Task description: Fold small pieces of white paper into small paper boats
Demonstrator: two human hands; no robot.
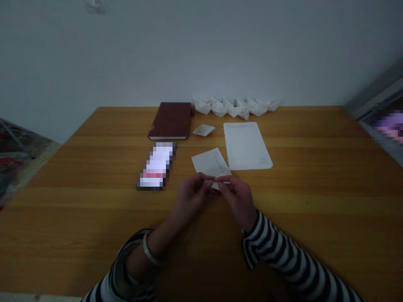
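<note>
Over the counter [302,197], what's the grip?

Left hand [190,197] and right hand [239,197] pinching a sheet of paper [209,163] at its near edge, fingertips meeting to keep it steady, paper boats [234,107] lined up behind

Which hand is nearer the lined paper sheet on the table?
Right. The right hand is just in front of the lined paper sheet, below its near edge; the left hand is farther off, in front of the sheet and to its left.
</note>
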